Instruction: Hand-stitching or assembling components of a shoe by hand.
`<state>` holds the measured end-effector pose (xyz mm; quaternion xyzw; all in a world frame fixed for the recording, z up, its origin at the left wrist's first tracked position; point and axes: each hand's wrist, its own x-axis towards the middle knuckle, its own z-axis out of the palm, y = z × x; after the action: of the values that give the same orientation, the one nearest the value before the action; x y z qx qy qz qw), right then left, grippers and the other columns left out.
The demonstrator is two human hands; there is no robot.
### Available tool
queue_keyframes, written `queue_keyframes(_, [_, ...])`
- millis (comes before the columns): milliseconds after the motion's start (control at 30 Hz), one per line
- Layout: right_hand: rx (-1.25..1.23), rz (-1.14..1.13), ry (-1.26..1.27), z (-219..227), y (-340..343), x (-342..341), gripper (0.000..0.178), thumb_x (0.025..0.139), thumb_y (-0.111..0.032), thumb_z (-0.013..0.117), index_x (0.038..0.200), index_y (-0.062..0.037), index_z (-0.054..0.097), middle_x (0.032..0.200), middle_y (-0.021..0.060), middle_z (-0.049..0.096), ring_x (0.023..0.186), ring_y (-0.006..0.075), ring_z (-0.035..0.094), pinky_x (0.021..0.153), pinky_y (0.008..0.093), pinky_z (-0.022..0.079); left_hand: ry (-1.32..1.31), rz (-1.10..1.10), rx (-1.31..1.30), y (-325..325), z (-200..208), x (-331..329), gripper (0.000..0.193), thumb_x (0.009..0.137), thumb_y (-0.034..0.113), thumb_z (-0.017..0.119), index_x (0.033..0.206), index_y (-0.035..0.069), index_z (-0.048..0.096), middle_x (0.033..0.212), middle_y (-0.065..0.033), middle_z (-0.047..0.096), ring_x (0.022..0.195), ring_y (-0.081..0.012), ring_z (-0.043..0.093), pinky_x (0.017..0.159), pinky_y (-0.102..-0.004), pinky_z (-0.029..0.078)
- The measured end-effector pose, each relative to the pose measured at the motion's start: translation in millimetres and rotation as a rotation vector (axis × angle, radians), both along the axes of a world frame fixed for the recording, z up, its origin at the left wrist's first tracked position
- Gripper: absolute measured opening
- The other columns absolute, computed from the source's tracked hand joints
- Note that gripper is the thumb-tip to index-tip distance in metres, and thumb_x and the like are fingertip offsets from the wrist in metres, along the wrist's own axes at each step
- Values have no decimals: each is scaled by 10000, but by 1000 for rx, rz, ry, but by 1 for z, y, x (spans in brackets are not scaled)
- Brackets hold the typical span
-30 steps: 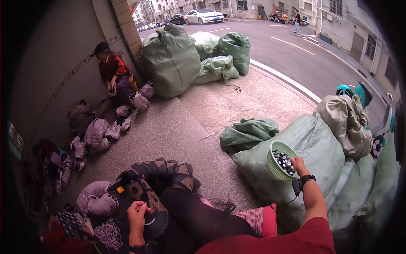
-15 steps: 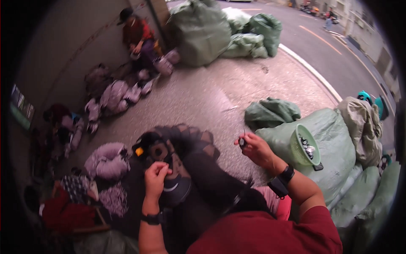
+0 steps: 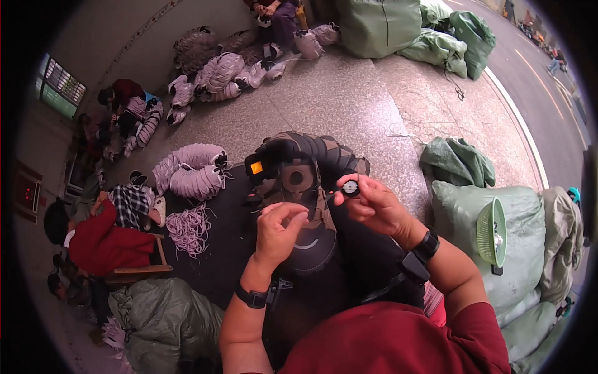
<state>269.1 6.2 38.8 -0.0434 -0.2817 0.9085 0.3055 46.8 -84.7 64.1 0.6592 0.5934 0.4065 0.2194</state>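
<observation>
Just ahead of the body, the left hand (image 3: 278,232) is curling its fingers in toward the thumb; whether the tips are fully meeting or pinching something thin, I cannot tell. To its right and slightly farther out, the right hand (image 3: 380,209) is gripping a black disc (image 3: 351,187) with a pale centre, thumb and fingers closing on it, and the disc is staying clear of the left hand. Beyond the hands, a brown-and-black stack (image 3: 336,154) is curving round. Off to the right, a green basket (image 3: 484,227) is resting on a sack (image 3: 458,206). On the left, loose cords (image 3: 189,229) are lying near a lilac bundle (image 3: 196,174), while a person (image 3: 109,246) in red is sitting. Farther away, more bundles (image 3: 221,75) are crowding the floor, and big sacks (image 3: 379,28) are standing near the road (image 3: 529,68).
</observation>
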Motion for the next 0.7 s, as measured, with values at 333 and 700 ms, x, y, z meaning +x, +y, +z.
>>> queue_keyframes(333, [-89, 60, 41, -31, 5, -18, 395, 941, -211, 555, 1272, -15, 468, 1091, 119, 589, 548, 16, 322, 513, 154, 307, 58, -46, 34, 14, 5, 10, 51, 823, 90, 657, 853, 50, 659, 685, -34, 672, 678, -177, 639, 908, -383, 429])
queue_keyframes(700, [-156, 68, 87, -55, 5, -25, 379, 967, -283, 517, 1260, -46, 476, 1018, 95, 600, 526, 12, 318, 498, 160, 292, 187, -59, 6, 16, 5, 14, 59, 781, 54, 670, 840, 62, 664, 737, -58, 677, 697, -215, 650, 886, -385, 440])
